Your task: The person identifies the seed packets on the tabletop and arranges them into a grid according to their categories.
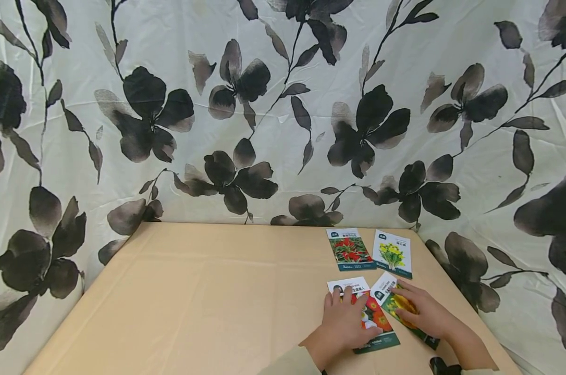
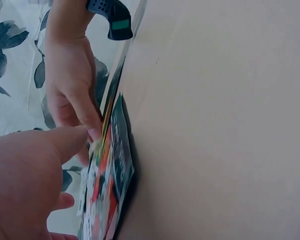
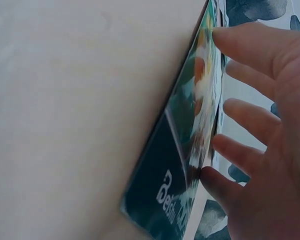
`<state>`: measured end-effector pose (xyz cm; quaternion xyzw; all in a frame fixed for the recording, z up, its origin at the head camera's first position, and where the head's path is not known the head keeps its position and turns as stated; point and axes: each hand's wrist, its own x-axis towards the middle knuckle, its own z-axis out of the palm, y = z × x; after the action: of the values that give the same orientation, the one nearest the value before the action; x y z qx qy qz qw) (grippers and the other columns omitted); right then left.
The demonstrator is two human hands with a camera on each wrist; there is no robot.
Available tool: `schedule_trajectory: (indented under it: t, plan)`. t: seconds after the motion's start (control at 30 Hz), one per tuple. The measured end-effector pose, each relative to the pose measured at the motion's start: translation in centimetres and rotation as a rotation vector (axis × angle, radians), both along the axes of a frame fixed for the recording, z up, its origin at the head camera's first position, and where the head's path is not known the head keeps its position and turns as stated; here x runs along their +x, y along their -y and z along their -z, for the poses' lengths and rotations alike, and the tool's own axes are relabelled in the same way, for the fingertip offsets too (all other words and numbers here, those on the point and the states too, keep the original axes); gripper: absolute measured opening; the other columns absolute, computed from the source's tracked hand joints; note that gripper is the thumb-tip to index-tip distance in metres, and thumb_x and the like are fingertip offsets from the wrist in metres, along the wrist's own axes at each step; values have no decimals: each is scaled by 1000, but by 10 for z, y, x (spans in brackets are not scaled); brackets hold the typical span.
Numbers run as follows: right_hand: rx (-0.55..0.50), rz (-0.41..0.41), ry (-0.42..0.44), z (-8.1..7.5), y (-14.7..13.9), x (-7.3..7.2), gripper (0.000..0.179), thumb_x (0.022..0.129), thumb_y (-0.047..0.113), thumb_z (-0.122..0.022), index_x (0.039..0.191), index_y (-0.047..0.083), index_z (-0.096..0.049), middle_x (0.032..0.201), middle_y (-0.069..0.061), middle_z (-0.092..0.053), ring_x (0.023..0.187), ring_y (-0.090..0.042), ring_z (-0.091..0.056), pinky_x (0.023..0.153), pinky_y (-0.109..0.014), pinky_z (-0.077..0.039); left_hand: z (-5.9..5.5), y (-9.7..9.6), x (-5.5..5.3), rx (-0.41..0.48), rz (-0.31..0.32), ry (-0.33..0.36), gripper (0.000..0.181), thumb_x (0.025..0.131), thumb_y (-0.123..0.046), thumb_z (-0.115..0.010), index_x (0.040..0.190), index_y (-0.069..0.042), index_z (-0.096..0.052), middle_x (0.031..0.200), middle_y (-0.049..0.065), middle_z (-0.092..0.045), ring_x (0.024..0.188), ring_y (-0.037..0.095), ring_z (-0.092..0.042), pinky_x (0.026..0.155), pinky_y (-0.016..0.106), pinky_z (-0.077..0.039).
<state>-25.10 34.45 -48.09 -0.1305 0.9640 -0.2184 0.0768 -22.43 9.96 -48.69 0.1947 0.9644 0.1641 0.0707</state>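
Observation:
My left hand (image 1: 341,323) rests with spread fingers over a seed packet (image 1: 376,315) printed with red and orange flowers, covering much of its left side. Beside it, my right hand (image 1: 426,307) lies over a tilted packet with yellow flowers (image 1: 381,285), its fingertips on the picture and along the right edge. The right wrist view shows loosely spread fingers (image 3: 245,120) against that packet's face, with its dark green lower end (image 3: 155,190) uncovered. In the left wrist view, the left thumb (image 2: 70,140) stands close to the right hand's fingertips.
Behind the hands lie two more packets, one with red blooms (image 1: 351,251) and one with a yellow flowering bunch (image 1: 392,254). They lie on a tan tabletop (image 1: 194,302), toward its right side. A white cloth with dark flowers (image 1: 302,135) hangs behind and around the table.

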Motion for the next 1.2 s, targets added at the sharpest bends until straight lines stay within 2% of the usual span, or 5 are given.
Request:
schedule_trajectory:
  t: [0.3,0.7,0.83,1.03,1.2]
  plan:
    - [-8,-33,24,3,-1,-3,55,85,43,-65,133,18,-54,148,-20,-35,135,-46,-30,101,-65,-29,4,-14,3,-69,-27,41,77,69,-83,-49,137,-49,-36,151,-4,-29,139,32,-25,110,56,-19]
    - [39,-17,15,3,2,-1,56,84,47,-64,133,21,-54,146,-17,-39,133,-46,-30,99,-67,-28,0,-23,6,-115,-12,-45,76,72,-84,-44,137,-44,-38,149,-3,-32,136,28,-30,110,51,-23]
    - [48,-20,10,3,4,-1,56,85,48,-64,133,21,-55,146,-16,-39,133,-46,-29,98,-68,-29,3,-26,5,-150,-28,-45,78,71,-84,-42,137,-44,-37,149,-3,-31,135,27,-30,110,50,-23]
    - [84,-12,0,3,6,0,56,85,50,-63,134,24,-54,145,-14,-40,131,-45,-32,95,-68,-32,5,-29,3,-146,-39,-27,79,69,-84,-44,137,-44,-38,149,-3,-33,135,28,-31,110,50,-24]
    - [86,-19,-21,2,7,0,55,85,49,-62,134,25,-54,145,-15,-39,126,-42,-38,93,-67,-35,5,-29,2,-168,-46,-48,78,69,-84,-45,136,-45,-39,147,-3,-34,134,26,-32,109,50,-25]
